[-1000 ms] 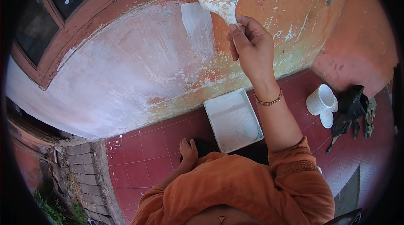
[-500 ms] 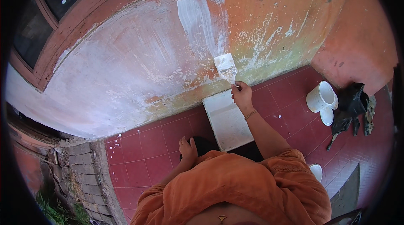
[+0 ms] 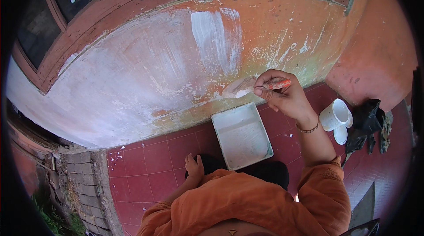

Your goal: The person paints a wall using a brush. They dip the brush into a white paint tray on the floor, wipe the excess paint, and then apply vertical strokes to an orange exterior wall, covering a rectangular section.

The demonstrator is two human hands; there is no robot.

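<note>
My right hand (image 3: 282,94) is closed around the orange handle of a wide paintbrush (image 3: 240,87). The whitish, motion-blurred brush head points left, close to the foot of the wall. Under it, on the red tiles, lies a white paint tray (image 3: 221,143) coated with white paint. Fresh white strokes (image 3: 210,37) show on the orange, flaking wall (image 3: 269,15). My left hand (image 3: 193,165) rests by my dark-clad knee, fingers stretched out and holding nothing.
A white bucket (image 3: 327,119) with a white round lid (image 3: 340,135) against it stands to the right, beside a crumpled black plastic bag (image 3: 365,119). Above the wall runs a brown wooden window frame (image 3: 106,17). Grey paving (image 3: 84,183) borders the tiled floor (image 3: 163,158) at left.
My right hand has swung the brush off the wall strokes, down and to the right, turning it so the handle shows. The left hand stays by the knee.
</note>
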